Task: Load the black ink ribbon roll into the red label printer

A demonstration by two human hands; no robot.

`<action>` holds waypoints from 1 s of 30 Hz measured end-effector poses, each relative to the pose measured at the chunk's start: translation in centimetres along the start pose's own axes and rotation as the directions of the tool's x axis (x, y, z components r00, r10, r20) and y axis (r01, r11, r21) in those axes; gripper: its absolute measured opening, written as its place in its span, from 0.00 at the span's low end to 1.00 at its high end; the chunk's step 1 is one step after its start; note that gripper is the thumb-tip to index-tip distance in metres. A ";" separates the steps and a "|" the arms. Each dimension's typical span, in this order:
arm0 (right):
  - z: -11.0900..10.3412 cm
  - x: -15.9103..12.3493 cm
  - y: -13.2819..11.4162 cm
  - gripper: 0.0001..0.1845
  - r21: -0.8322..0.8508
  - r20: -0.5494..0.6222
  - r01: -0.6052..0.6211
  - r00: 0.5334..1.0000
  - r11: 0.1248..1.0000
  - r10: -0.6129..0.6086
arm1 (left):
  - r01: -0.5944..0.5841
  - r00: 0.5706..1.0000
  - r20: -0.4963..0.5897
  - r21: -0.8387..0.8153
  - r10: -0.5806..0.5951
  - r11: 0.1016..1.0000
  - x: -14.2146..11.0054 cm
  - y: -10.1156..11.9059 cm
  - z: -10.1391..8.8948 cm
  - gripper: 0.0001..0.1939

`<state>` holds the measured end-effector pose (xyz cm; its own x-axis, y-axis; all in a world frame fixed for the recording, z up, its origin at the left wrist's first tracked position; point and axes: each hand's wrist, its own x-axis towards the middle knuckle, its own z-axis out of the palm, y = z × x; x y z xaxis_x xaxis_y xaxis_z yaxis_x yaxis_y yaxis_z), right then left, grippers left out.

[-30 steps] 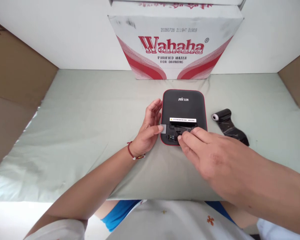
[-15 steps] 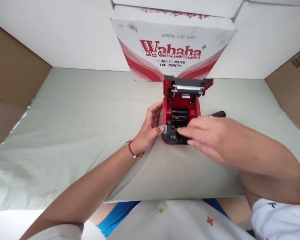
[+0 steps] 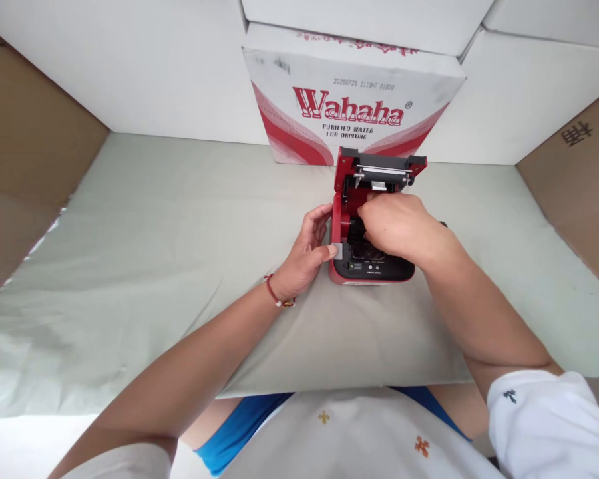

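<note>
A small red and black label printer [image 3: 374,270] stands on the table with its lid [image 3: 382,163] swung up at the back. My left hand [image 3: 303,261] grips the printer's left side, thumb pressed on a grey tab [image 3: 334,251]. My right hand [image 3: 395,226] reaches down into the open compartment with its fingers curled; the fingertips and whatever they touch are hidden. A sliver of a black roll [image 3: 444,224] shows just past my right wrist.
A white and red Wahaha water carton [image 3: 352,100] stands right behind the printer against white boxes. Brown cardboard walls rise at the left [image 3: 24,146] and the right [image 3: 574,179]. A pale green cloth [image 3: 180,233] covers the table.
The printer lid went from closed to standing open. My right hand moved from the front edge up into the compartment. My left hand stayed on the printer's left side.
</note>
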<state>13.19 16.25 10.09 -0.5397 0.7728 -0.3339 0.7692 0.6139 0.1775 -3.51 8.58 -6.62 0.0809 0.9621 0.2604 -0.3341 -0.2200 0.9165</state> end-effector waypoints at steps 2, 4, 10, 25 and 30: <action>0.1 -0.3 0.1 0.17 0.023 -0.032 0.005 0.999 1.000 -0.004 | -0.003 1.000 -0.003 -0.011 0.003 1.000 0.0 0.0 0.1 0.43; 0.1 -1.7 0.8 0.17 0.091 -0.104 0.035 0.994 0.995 -0.025 | -0.004 1.000 -0.003 -0.021 0.004 1.000 0.0 0.1 0.1 0.43; 0.1 -10.8 7.0 0.21 0.605 -0.283 0.159 0.959 0.780 0.024 | 0.029 0.999 -0.013 -0.032 -0.029 0.999 0.0 0.2 0.1 0.44; 11.4 -10.5 12.4 0.19 0.693 -0.280 -0.151 0.845 0.705 0.456 | 0.018 1.000 -0.013 -0.037 -0.018 0.999 0.1 0.2 -0.1 0.43; 12.9 -6.5 14.4 0.25 0.561 -0.258 -0.117 0.916 0.819 0.308 | 0.018 1.000 0.002 -0.038 -0.018 0.999 0.2 0.2 -0.2 0.42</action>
<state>32.14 17.99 2.85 -0.3458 0.9382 -0.0128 0.8856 0.3219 -0.3348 -3.75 8.75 -6.47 0.0888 0.9655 0.2448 -0.3685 -0.1965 0.9086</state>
